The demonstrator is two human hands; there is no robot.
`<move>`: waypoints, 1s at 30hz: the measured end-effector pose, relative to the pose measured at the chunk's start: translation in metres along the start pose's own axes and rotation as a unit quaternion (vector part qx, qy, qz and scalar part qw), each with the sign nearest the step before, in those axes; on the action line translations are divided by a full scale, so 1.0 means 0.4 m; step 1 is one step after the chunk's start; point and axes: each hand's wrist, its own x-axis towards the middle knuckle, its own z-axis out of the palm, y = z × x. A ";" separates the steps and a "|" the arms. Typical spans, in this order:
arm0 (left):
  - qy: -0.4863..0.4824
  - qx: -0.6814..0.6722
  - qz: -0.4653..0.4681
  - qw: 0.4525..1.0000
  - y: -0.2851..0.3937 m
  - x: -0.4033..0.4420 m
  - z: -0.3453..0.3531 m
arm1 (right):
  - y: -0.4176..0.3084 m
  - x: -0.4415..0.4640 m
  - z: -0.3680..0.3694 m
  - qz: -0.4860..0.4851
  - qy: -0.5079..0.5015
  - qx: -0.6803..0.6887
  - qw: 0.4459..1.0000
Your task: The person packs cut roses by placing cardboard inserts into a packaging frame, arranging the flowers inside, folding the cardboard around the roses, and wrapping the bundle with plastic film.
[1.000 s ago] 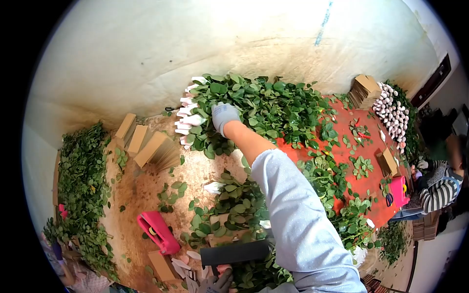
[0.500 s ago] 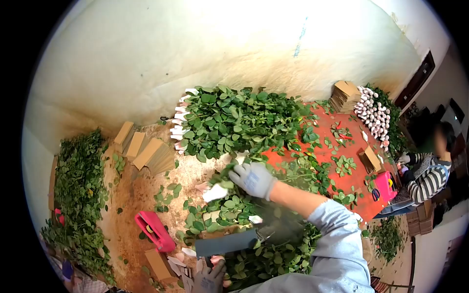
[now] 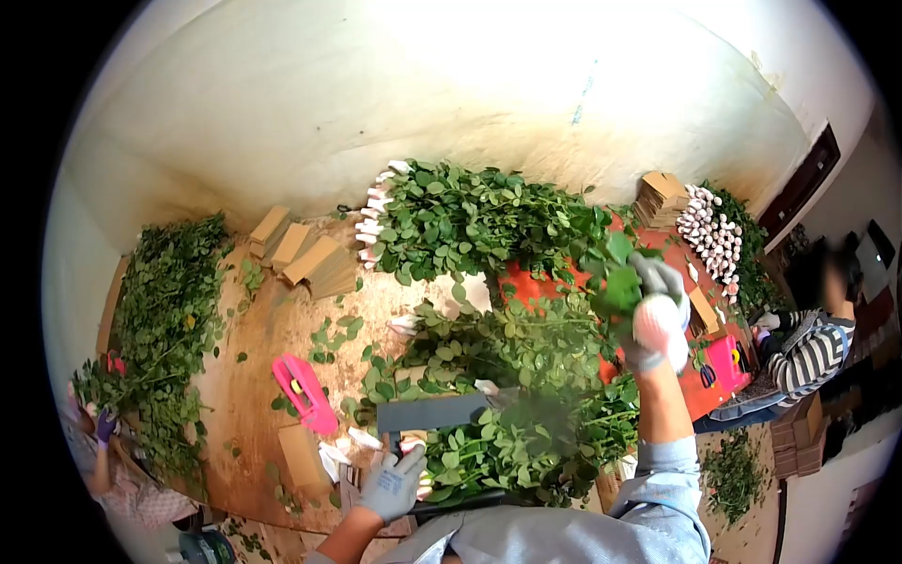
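My gloved left hand (image 3: pixel 391 486) rests with fingers stretched out against pinkish rose heads (image 3: pixel 422 486), just below a dark grey bar (image 3: pixel 432 412). Leafy stems (image 3: pixel 526 461) lie to the right of those heads. Over the red part of the table, my gloved right hand (image 3: pixel 656 282) is closed around a leafy rose; its pale wrapped head (image 3: pixel 660 324) hangs by my wrist and its green leaves blur to the left. One white-wrapped rose (image 3: pixel 404 324) lies mid-table. Behind it is a pile of leafy roses (image 3: pixel 498 221) with white-wrapped heads at its left end.
Folded cardboard pieces (image 3: pixel 319 263) and a pink tape dispenser (image 3: pixel 305 393) are on the left. At the right are a cardboard stack (image 3: pixel 661 197), many wrapped roses (image 3: pixel 709 240), a second pink dispenser (image 3: pixel 726 362) and a person in stripes (image 3: pixel 813 352). Another person's purple-gloved hand (image 3: pixel 105 426) shows far left.
My right hand has moved from the back pile to mid-table, then right over the red surface, now with a rose in it. My left hand stays by the rose heads and shows more fully.
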 end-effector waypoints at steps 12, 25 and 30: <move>0.022 0.010 0.016 1.000 0.004 -0.002 0.009 | 0.234 -0.176 0.266 0.076 -0.443 -0.124 0.885; -0.040 0.009 -0.049 0.998 0.020 -0.014 0.002 | -0.261 -0.088 0.101 -0.167 -0.481 -0.199 0.837; -0.002 -0.006 -0.043 0.999 0.009 -0.021 0.025 | -0.482 -0.231 0.071 -0.232 -0.577 0.012 0.783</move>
